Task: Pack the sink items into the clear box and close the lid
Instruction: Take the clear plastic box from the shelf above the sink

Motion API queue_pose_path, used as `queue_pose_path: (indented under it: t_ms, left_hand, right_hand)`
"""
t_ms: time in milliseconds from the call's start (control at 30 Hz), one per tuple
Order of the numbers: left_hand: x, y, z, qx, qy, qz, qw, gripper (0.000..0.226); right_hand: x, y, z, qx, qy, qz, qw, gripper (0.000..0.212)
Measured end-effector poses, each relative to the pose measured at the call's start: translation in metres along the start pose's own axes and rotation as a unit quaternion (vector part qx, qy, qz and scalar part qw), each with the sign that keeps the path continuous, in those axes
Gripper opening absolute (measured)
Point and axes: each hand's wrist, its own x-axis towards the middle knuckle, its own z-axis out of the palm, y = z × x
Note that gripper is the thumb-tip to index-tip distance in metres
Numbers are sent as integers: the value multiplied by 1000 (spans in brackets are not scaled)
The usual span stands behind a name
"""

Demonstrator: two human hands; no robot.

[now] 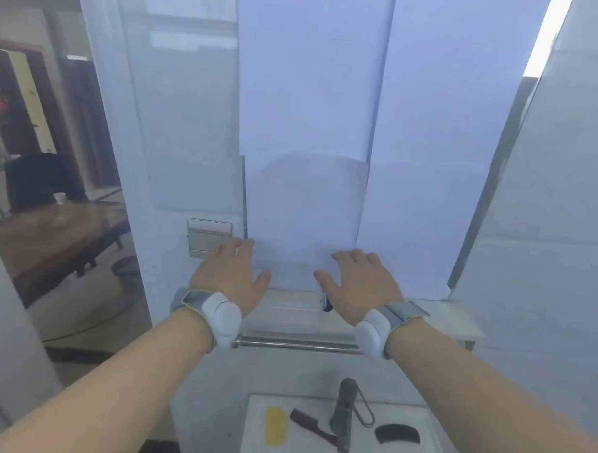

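Observation:
The clear box (pixel 294 306) stands on a white shelf (pixel 458 319) above the sink, partly hidden by my hands. My left hand (pixel 228 278) is raised at its left end, fingers spread, holding nothing. My right hand (pixel 356 283) is raised at its right end, also spread and empty. Whether they touch the box I cannot tell. A small dark object (pixel 327 304) shows inside the box's right end. On the white sink (pixel 315 446) below lie a yellow item (pixel 275 427), a dark brown comb (pixel 308 423) and a black curved comb (pixel 398 433).
A grey faucet (pixel 344 413) rises from the sink's back edge. A metal towel bar (pixel 296 345) runs under the shelf. White paper sheets (pixel 309 124) cover the wall ahead. A wall switch (pixel 208 236) sits left of my left hand. An open doorway on the left shows a wooden table (pixel 57 236).

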Motion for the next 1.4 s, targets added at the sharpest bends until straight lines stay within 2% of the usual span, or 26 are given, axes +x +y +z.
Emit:
queue_pose_path:
  t_ms: [200, 333, 533, 700, 833, 1033, 1233, 1400]
  left_hand:
    - [9, -11, 21, 21, -104, -78, 991, 55]
    - [15, -9, 25, 9, -115, -91, 989, 47]
    - [21, -17, 29, -70, -108, -133, 983, 43]
    - [22, -15, 24, -68, -106, -134, 983, 35]
    - [13, -13, 18, -70, -90, -141, 983, 37]
    - [-38, -21, 9, -126, -58, -158, 978, 41]
    - [-105, -29, 10, -176, -53, -174, 967, 43]
    - [-139, -29, 23, -177, -61, -187, 964, 41]
  right_hand:
    - [13, -7, 23, 32, -107, 67, 992, 55]
    - [20, -6, 34, 36, -139, 76, 987, 39]
    - [22, -3, 43, 60, -104, 90, 989, 39]
    - [22, -6, 39, 73, -107, 97, 987, 39]
    - [18, -7, 33, 109, -96, 93, 985, 37]
    - [-15, -6, 28, 166, -85, 69, 980, 33]
    - [-60, -5, 38, 154, -96, 36, 983, 36]
    - [-89, 0, 56, 153, -113, 27, 981, 32]
